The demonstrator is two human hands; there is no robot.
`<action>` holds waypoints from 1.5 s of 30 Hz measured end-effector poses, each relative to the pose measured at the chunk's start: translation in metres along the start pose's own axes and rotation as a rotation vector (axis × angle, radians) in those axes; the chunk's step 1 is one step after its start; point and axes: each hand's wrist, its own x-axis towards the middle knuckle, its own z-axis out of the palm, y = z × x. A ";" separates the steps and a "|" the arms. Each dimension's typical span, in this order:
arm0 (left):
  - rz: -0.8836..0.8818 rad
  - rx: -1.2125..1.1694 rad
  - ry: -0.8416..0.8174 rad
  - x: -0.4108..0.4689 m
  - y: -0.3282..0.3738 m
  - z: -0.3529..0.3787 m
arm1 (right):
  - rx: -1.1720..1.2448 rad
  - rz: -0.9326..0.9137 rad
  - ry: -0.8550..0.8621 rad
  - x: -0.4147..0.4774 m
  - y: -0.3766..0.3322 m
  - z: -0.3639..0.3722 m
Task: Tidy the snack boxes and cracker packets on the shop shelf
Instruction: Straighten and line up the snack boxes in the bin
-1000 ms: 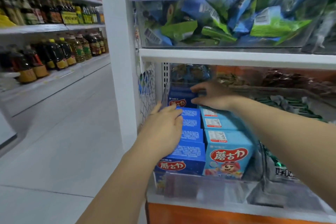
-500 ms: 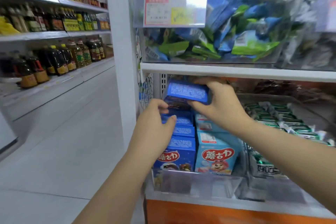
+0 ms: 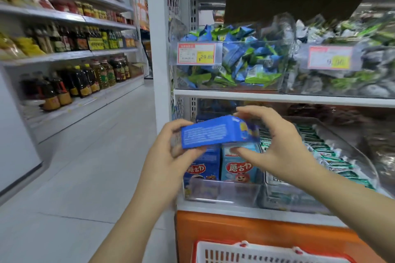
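Currently you've got one dark blue snack box (image 3: pixel 215 132) up in the air in front of the lower shelf, lying on its side, printed back panel facing you. It's above the clear tray (image 3: pixel 222 193), touching nothing in it.

Left hand (image 3: pixel 171 149) grips the box's left end, fingers over the top and thumb underneath. Right hand (image 3: pixel 275 145) curls round the right end, fingertips on the top corner and thumb hooked below. Thumb contact is blurred, so you can't tell how firm that side is. Hands are apart, one at each end.

In the tray: a front dark blue box (image 3: pixel 203 168) standing upright, a light blue box (image 3: pixel 239 168) just beside it on the right, more behind, mostly hidden by the held box. Green cracker packets (image 3: pixel 327 156) sit in the neighbouring tray to the right, untouched.

Step, as I read it: reorienting a pulled box before restocking it, still on the box part of the tidy.

Next move probably calls for turning the box upright with its front face outward, then lowering it into the dark blue column, square with its neighbours. Watch the tray's front lip and don't knock the light blue row.
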 end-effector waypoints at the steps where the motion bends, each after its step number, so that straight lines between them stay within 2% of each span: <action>1: -0.035 -0.103 0.014 -0.003 -0.001 -0.003 | 0.007 0.060 -0.035 -0.002 0.002 -0.007; 5: -0.176 -0.389 0.070 -0.010 -0.013 -0.011 | 0.092 0.200 -0.160 -0.010 0.009 -0.022; 8: -0.237 -0.419 0.054 -0.012 -0.020 -0.014 | 0.133 0.206 -0.150 -0.012 0.001 -0.022; 13: -0.079 0.006 0.144 -0.013 -0.018 -0.014 | 0.069 0.144 -0.054 -0.013 -0.017 -0.018; 16: -0.009 0.076 0.160 -0.016 -0.019 -0.011 | -0.004 0.107 -0.006 -0.016 -0.023 -0.012; 22: 0.049 0.321 0.056 -0.018 -0.029 -0.010 | 0.010 0.037 0.022 -0.014 -0.038 -0.004; 28: 0.011 0.222 0.057 -0.016 -0.031 -0.010 | 0.051 0.034 -0.018 -0.013 -0.038 -0.006; 33: -0.132 0.018 0.062 -0.017 -0.023 -0.010 | 0.111 0.225 -0.141 -0.018 -0.021 -0.016; 41: -0.240 -0.017 -0.011 -0.017 -0.029 0.000 | 0.399 0.291 -0.060 -0.015 -0.028 -0.011; 45: -0.263 -0.097 -0.029 -0.016 -0.029 0.000 | 0.339 0.227 -0.018 -0.013 -0.039 -0.003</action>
